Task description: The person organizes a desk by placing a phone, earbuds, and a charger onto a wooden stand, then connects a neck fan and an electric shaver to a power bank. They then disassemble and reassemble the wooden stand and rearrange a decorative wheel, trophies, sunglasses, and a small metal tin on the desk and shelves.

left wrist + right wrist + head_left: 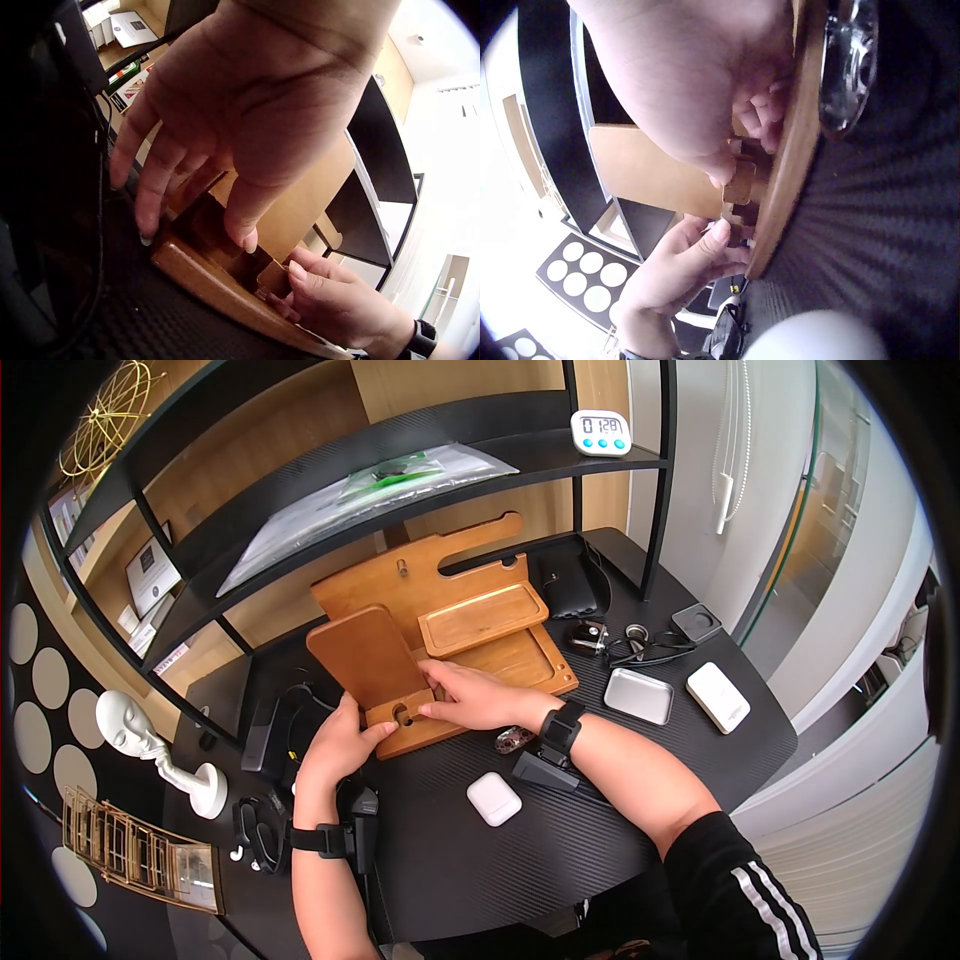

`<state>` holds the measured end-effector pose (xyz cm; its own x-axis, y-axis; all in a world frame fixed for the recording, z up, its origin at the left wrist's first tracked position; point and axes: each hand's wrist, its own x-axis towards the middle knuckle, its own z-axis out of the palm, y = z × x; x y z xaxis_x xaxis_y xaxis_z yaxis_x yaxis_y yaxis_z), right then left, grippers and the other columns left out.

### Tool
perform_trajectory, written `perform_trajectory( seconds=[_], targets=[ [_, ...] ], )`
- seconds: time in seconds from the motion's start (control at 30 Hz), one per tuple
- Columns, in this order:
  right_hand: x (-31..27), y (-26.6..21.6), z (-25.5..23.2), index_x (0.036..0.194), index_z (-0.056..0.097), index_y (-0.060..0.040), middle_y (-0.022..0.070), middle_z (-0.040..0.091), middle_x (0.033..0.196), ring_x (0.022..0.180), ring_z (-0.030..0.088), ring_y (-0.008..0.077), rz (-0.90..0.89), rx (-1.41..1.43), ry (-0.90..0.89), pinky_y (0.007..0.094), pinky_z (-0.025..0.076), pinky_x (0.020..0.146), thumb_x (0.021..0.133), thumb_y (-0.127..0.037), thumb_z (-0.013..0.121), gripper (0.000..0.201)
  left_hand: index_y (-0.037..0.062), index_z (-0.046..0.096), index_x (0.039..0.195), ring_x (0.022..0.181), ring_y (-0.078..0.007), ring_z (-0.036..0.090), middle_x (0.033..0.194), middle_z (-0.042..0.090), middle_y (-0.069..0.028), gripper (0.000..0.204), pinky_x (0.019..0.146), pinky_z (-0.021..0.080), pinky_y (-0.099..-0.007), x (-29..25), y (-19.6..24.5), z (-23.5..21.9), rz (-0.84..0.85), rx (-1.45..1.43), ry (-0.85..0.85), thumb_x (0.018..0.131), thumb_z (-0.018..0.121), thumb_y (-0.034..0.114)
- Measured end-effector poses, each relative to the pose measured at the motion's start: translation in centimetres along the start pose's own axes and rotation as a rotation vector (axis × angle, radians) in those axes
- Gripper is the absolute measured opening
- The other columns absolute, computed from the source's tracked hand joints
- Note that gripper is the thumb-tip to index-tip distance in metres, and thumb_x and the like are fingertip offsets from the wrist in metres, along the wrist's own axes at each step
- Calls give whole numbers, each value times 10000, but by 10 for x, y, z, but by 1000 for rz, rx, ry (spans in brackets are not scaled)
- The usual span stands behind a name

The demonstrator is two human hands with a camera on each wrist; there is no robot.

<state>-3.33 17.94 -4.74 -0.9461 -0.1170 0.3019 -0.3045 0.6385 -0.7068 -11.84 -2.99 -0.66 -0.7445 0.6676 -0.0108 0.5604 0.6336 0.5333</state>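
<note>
A brown wooden docking station (pixel 490 652) stands on the desk, with an upright rear panel, a small raised tray (pixel 482 614) and a tilted backrest (pixel 365 650). Below the backrest is a notched wooden ledge (pixel 398 709). My left hand (pixel 340 745) holds the ledge's left end, thumb on top and fingers down the side. From the other side, my right hand (pixel 472 698) pinches the ledge's right end between thumb and fingers. In the right wrist view, both thumbs sit close together at the ledge (pixel 739 182); part of the right fingers is hidden behind it.
A white earbud case (pixel 494 799) lies in front of the station. To the right are a metal tin lid (pixel 638 696), a white power bank (pixel 718 698), a watch and cables. A white head-shaped stand (pixel 207 790) is at left. A shelf with a timer (pixel 601 433) overhangs the back.
</note>
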Motion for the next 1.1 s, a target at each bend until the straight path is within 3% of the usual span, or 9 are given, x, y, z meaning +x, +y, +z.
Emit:
perform_trajectory(
  seconds=[0.1, 0.17, 0.7, 0.77, 0.87, 0.97, 1.0, 1.03, 1.1],
  targets=[
    [1, 2, 5, 1322, 324, -8, 153, 514, 1036, 806, 538, 225, 27, 4, 54, 333, 455, 714, 874, -303, 605, 606, -46, 471, 1170, 959, -350, 617, 1002, 624, -246, 525, 815, 476, -375, 0, 5, 1, -90, -22, 21, 819, 667, 292],
    [0, -4, 5, 1278, 390, 4, 221, 535, 1130, 1056, 524, 362, 71, -23, 96, 400, 424, 894, 848, -312, 603, 575, -26, 483, 1150, 924, -374, 619, 958, 637, -242, 473, 785, 478, -399, -1, 9, 3, -103, -15, 96, 849, 621, 312],
    [5, -4, 1, 1241, 444, -12, 220, 558, 1081, 1006, 532, 373, 65, 17, 27, 410, 438, 851, 814, -255, 627, 525, -4, 466, 1170, 950, -383, 604, 961, 637, -243, 476, 790, 477, -438, 0, 4, 8, -86, 39, 160, 863, 583, 340],
    [5, -3, -1, 1235, 449, -4, 221, 562, 1043, 919, 556, 339, -7, 37, 60, 389, 457, 809, 809, -225, 636, 515, 3, 400, 1277, 825, -337, 637, 941, 640, -214, 574, 741, 495, -405, -4, 12, 6, -31, 238, 229, 856, 601, 338],
    [3, 2, 1, 1279, 412, 50, 222, 538, 1020, 738, 544, 215, 69, 66, 71, 313, 478, 686, 825, -214, 649, 576, 31, 365, 1315, 981, -373, 583, 1057, 598, -211, 651, 808, 482, -432, -9, 23, 3, -61, 317, 335, 813, 636, 344],
    [3, -15, -10, 1338, 344, 88, 154, 533, 1105, 763, 545, 125, 154, 30, -62, 255, 474, 686, 843, -210, 658, 658, 14, 377, 1305, 1036, -347, 559, 1087, 574, -185, 685, 835, 463, -436, -15, 37, 4, -24, 382, 480, 779, 677, 333],
    [1, -10, -7, 1241, 445, 78, 261, 533, 1060, 797, 579, 264, 108, 15, -34, 350, 485, 711, 838, -233, 631, 542, 9, 389, 1295, 1067, -339, 539, 1114, 559, -182, 675, 853, 451, -431, -16, 40, 6, 24, 374, 523, 778, 678, 332],
    [-1, -10, -11, 1241, 445, 78, 261, 533, 1060, 797, 579, 264, 93, 10, -62, 350, 485, 711, 838, -233, 631, 542, 3, 400, 1286, 1098, -332, 519, 1142, 545, -179, 666, 870, 439, -426, -16, 44, 9, 77, 369, 561, 777, 679, 330],
    [-2, -18, -21, 1160, 520, 68, 274, 568, 1002, 869, 583, 369, 79, -420, -89, 394, 476, 768, 859, -254, 581, 444, -5, 422, 1275, 1172, -341, 456, 1210, 500, -204, 658, 952, 366, -488, -20, 56, 13, 189, 327, 645, 807, 632, 408]
  ],
)
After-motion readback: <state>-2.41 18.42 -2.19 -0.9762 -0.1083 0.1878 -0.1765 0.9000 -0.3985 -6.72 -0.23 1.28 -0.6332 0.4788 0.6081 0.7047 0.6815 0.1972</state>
